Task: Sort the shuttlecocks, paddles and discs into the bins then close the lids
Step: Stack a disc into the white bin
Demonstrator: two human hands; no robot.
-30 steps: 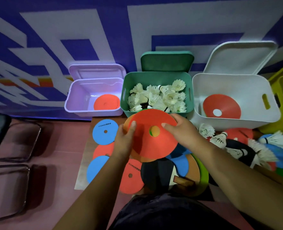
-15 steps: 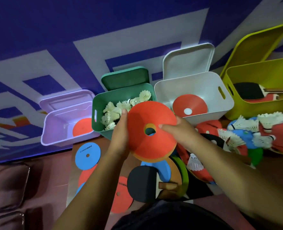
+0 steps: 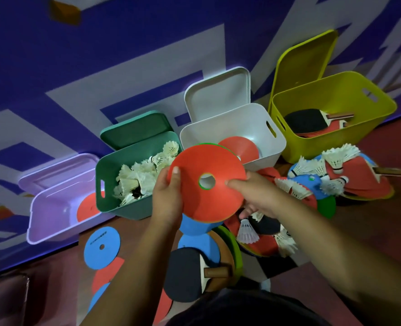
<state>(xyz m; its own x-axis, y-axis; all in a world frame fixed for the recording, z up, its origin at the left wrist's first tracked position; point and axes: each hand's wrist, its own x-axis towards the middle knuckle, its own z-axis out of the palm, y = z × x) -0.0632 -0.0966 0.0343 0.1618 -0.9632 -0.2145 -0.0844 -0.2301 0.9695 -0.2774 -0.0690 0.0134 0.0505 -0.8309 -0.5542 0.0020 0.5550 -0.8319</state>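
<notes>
Both my hands hold one red disc with a hole in the middle. A thin green edge shows behind it, so it may be a stack; can't tell how many. My left hand grips the left rim, thumb flat on the face and fingers curled behind. My right hand pinches the right side, thumb on the face just beside the hole and fingers under. The disc is up off the floor, tilted, and covers the near rim of the white bin.

Four bins stand in a row against the wall, lids all open and leaning back. The purple bin has a red disc inside. The green bin is full of shuttlecocks. The white bin holds a red disc too. The yellow bin holds paddles.

The floor is dark reddish brown. A blue disc lies flat near the purple bin, with red and blue ones just below it. Under my arms a black paddle lies on more discs. To the right there's a mixed pile of discs, paddles and shuttlecocks in front of the yellow bin.

The wall is dark blue with wide white angular stripes. The room is dim.
</notes>
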